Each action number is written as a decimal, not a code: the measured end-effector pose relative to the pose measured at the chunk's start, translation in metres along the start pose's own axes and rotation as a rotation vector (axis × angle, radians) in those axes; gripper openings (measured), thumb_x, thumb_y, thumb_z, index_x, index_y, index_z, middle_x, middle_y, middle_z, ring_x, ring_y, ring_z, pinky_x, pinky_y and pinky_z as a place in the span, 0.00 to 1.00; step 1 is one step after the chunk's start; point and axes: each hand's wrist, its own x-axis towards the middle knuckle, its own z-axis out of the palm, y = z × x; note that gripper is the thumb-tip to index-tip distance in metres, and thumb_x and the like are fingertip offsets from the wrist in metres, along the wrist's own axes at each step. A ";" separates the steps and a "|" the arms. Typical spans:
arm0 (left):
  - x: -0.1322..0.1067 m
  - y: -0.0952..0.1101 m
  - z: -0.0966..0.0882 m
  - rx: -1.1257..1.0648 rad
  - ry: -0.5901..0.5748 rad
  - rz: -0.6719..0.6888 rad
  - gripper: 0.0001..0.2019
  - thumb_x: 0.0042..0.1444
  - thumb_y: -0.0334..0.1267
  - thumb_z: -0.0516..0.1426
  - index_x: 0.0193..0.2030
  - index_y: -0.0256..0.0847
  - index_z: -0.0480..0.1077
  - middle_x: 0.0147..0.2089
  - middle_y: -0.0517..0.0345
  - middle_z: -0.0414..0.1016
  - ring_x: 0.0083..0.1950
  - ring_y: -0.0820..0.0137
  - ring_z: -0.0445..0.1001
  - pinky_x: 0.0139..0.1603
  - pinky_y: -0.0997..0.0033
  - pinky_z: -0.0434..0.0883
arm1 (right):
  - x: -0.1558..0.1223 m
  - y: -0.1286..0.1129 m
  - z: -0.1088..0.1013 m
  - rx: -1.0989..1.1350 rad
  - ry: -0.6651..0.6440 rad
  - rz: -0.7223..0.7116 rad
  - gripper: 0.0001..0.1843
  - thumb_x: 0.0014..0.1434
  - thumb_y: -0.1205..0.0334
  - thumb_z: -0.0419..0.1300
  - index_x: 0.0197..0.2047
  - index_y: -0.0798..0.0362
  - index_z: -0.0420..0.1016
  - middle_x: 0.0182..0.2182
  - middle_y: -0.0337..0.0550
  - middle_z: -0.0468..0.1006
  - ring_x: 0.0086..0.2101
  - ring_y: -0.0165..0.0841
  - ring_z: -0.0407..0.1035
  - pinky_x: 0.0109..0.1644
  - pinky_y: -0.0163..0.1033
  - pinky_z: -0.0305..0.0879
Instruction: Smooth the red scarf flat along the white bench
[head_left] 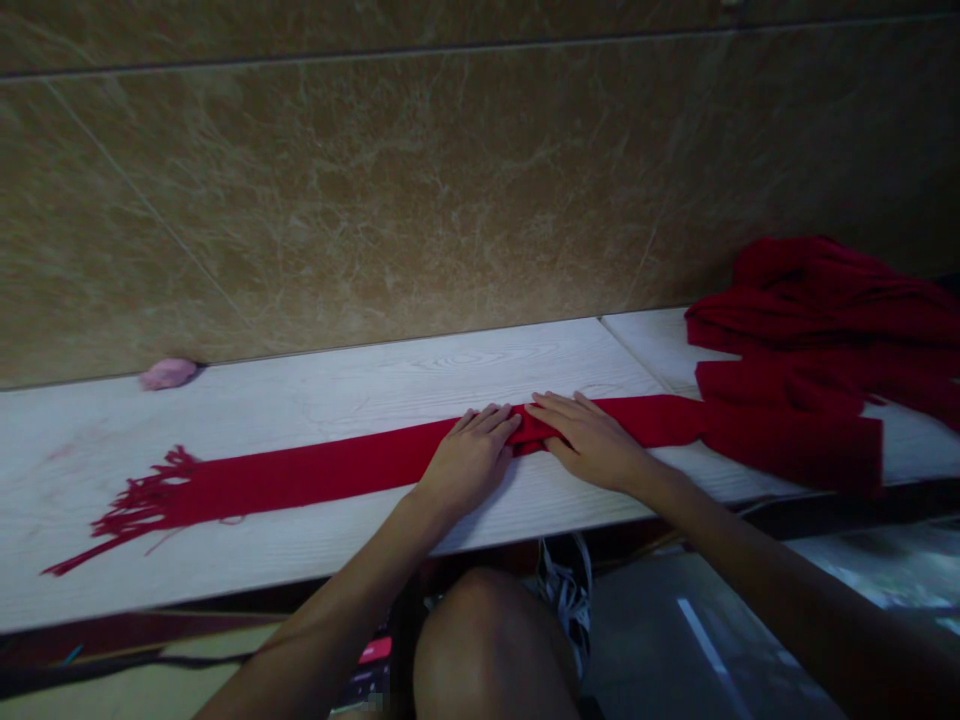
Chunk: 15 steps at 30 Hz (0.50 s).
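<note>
A long red strip of cloth (315,472), like a scarf with a fringe at its left end, lies along a white wood-grained board. My left hand (471,452) rests palm down on its middle, fingers stretched out. Just to the right, my right hand (589,438) presses on the same strip with its fingers spread flat. In the short gap between the hands the cloth is slightly rumpled. Past my right hand the strip narrows at a gathered spot, then widens into a loose flap (802,450).
A heap of red cloth (825,300) sits at the right, against the brown tiled wall (420,190). A small pink lump (169,374) lies at the wall on the left. The white board (247,405) ends just in front of my knee (487,640); a shoe (566,590) shows below.
</note>
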 end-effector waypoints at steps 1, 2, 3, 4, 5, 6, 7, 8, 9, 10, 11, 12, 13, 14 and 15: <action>0.000 -0.001 0.000 0.000 0.006 0.004 0.26 0.69 0.28 0.51 0.73 0.37 0.66 0.75 0.46 0.65 0.77 0.58 0.64 0.78 0.46 0.61 | 0.002 -0.002 0.001 -0.009 -0.001 0.029 0.30 0.68 0.65 0.53 0.72 0.52 0.69 0.72 0.52 0.65 0.71 0.46 0.58 0.76 0.65 0.49; 0.001 -0.002 0.000 0.003 0.013 0.008 0.26 0.69 0.28 0.51 0.72 0.37 0.66 0.74 0.45 0.66 0.76 0.58 0.65 0.77 0.46 0.62 | 0.004 -0.004 0.002 -0.015 -0.001 0.053 0.30 0.68 0.66 0.53 0.72 0.53 0.69 0.72 0.53 0.65 0.71 0.46 0.58 0.76 0.66 0.49; 0.001 -0.002 0.000 0.007 0.021 0.011 0.26 0.68 0.27 0.51 0.71 0.37 0.67 0.74 0.45 0.68 0.75 0.58 0.66 0.76 0.46 0.63 | 0.006 -0.005 0.002 -0.020 -0.001 0.069 0.31 0.67 0.67 0.53 0.72 0.55 0.68 0.72 0.55 0.65 0.71 0.47 0.58 0.75 0.66 0.49; 0.001 -0.003 -0.001 0.013 0.028 0.013 0.25 0.68 0.26 0.51 0.71 0.37 0.68 0.73 0.45 0.69 0.74 0.58 0.68 0.76 0.47 0.64 | 0.008 -0.005 0.003 -0.023 -0.001 0.078 0.32 0.66 0.68 0.54 0.72 0.55 0.68 0.72 0.56 0.65 0.71 0.48 0.58 0.75 0.67 0.50; 0.001 -0.004 -0.002 0.021 0.033 0.013 0.25 0.67 0.26 0.51 0.70 0.37 0.69 0.72 0.45 0.70 0.73 0.58 0.70 0.75 0.48 0.65 | 0.009 -0.004 0.002 -0.027 0.000 0.081 0.33 0.64 0.69 0.54 0.72 0.55 0.68 0.72 0.56 0.65 0.71 0.48 0.58 0.75 0.67 0.50; 0.002 -0.004 -0.003 0.031 0.035 0.013 0.25 0.67 0.26 0.52 0.69 0.37 0.69 0.72 0.45 0.71 0.71 0.58 0.72 0.75 0.49 0.66 | 0.010 -0.002 0.001 -0.031 0.003 0.081 0.34 0.62 0.71 0.55 0.72 0.54 0.68 0.72 0.55 0.65 0.71 0.48 0.58 0.75 0.66 0.51; 0.002 -0.004 -0.005 0.041 0.036 0.014 0.25 0.66 0.26 0.53 0.69 0.38 0.69 0.71 0.45 0.72 0.70 0.58 0.74 0.74 0.50 0.67 | 0.011 0.000 0.001 -0.035 0.006 0.081 0.36 0.60 0.73 0.56 0.72 0.53 0.68 0.72 0.54 0.66 0.71 0.47 0.59 0.75 0.65 0.52; 0.002 -0.005 -0.006 0.052 0.036 0.017 0.26 0.65 0.25 0.53 0.69 0.38 0.69 0.71 0.45 0.72 0.68 0.59 0.75 0.73 0.51 0.67 | 0.011 0.003 0.000 -0.038 0.008 0.078 0.39 0.58 0.75 0.56 0.72 0.51 0.68 0.72 0.52 0.66 0.71 0.46 0.60 0.75 0.63 0.54; 0.002 -0.006 -0.007 0.061 0.037 0.020 0.26 0.65 0.24 0.53 0.69 0.38 0.69 0.71 0.45 0.72 0.67 0.59 0.76 0.73 0.53 0.68 | 0.010 0.006 -0.002 -0.040 0.009 0.073 0.41 0.56 0.77 0.56 0.73 0.49 0.68 0.72 0.51 0.66 0.70 0.45 0.60 0.75 0.62 0.55; 0.002 -0.007 -0.007 0.066 0.040 0.021 0.27 0.64 0.22 0.52 0.69 0.38 0.69 0.70 0.45 0.73 0.67 0.60 0.76 0.73 0.54 0.68 | 0.010 0.010 -0.003 -0.042 0.008 0.067 0.42 0.55 0.78 0.56 0.73 0.49 0.68 0.72 0.49 0.66 0.70 0.44 0.60 0.75 0.60 0.55; 0.002 -0.009 -0.007 0.065 0.042 0.019 0.29 0.63 0.21 0.51 0.69 0.38 0.69 0.70 0.46 0.73 0.67 0.61 0.76 0.73 0.55 0.68 | 0.009 0.013 -0.005 -0.044 0.004 0.060 0.43 0.54 0.79 0.55 0.73 0.48 0.68 0.72 0.49 0.66 0.70 0.44 0.61 0.75 0.59 0.56; 0.001 -0.011 -0.007 0.059 0.042 0.014 0.30 0.62 0.19 0.50 0.69 0.38 0.69 0.70 0.45 0.73 0.67 0.62 0.76 0.73 0.57 0.68 | 0.008 0.017 -0.006 -0.044 -0.001 0.054 0.44 0.54 0.80 0.53 0.73 0.49 0.68 0.72 0.49 0.67 0.70 0.43 0.61 0.75 0.58 0.56; 0.001 -0.014 -0.006 0.049 0.042 0.006 0.31 0.61 0.18 0.49 0.69 0.37 0.69 0.71 0.45 0.73 0.68 0.62 0.75 0.73 0.58 0.68 | 0.007 0.021 -0.008 -0.044 -0.007 0.049 0.45 0.54 0.81 0.52 0.73 0.49 0.68 0.72 0.48 0.67 0.70 0.43 0.61 0.75 0.58 0.56; 0.000 -0.017 -0.005 0.035 0.041 -0.001 0.32 0.61 0.17 0.48 0.70 0.37 0.68 0.71 0.45 0.72 0.69 0.62 0.74 0.73 0.58 0.68 | 0.006 0.025 -0.010 -0.044 -0.015 0.042 0.45 0.53 0.82 0.51 0.73 0.49 0.68 0.72 0.48 0.67 0.70 0.43 0.61 0.75 0.58 0.56; -0.002 -0.019 -0.004 0.023 0.039 -0.003 0.33 0.60 0.16 0.47 0.70 0.36 0.68 0.72 0.45 0.71 0.70 0.62 0.73 0.73 0.58 0.67 | 0.005 0.030 -0.011 -0.045 -0.023 0.031 0.46 0.53 0.83 0.50 0.73 0.49 0.68 0.72 0.47 0.66 0.70 0.42 0.61 0.75 0.57 0.56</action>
